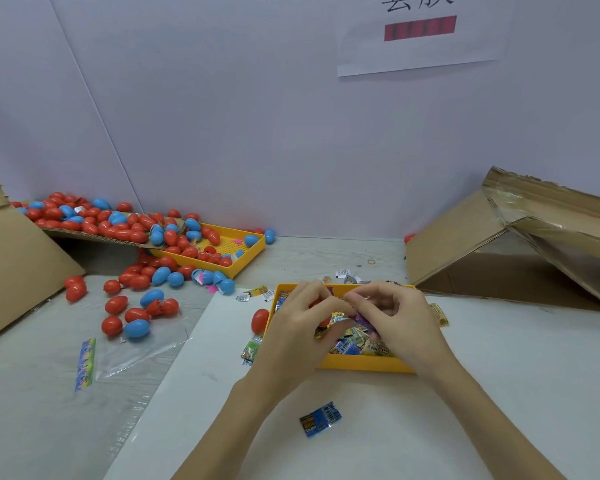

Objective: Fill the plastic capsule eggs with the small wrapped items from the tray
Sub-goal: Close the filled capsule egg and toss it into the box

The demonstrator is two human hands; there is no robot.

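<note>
Blue wrapped packet [320, 418]: loose on table [499, 393], nearest. Yellow tray [364, 363]: heaped wrapped items [352, 344]. Left hand [297, 332] grips red egg [321, 311] over tray; right hand [394, 318] pinches purple wrapper [362, 320]. Second yellow tray [243, 256], far left: red and blue eggs [174, 237]. Cardboard box [513, 244], far right.

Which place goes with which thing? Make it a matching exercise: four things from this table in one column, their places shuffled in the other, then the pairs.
Things
1. blue packet
2. lone red egg
3. rubber band
4. empty clear bag

Places
A. against the left wall of the near yellow tray
B. on the bare tabletop beyond the near tray, towards the wall
C. on the white sheet between the forearms
D. flat on the table, left of the white sheet

Pairs: 1-C, 2-A, 3-B, 4-D
</note>
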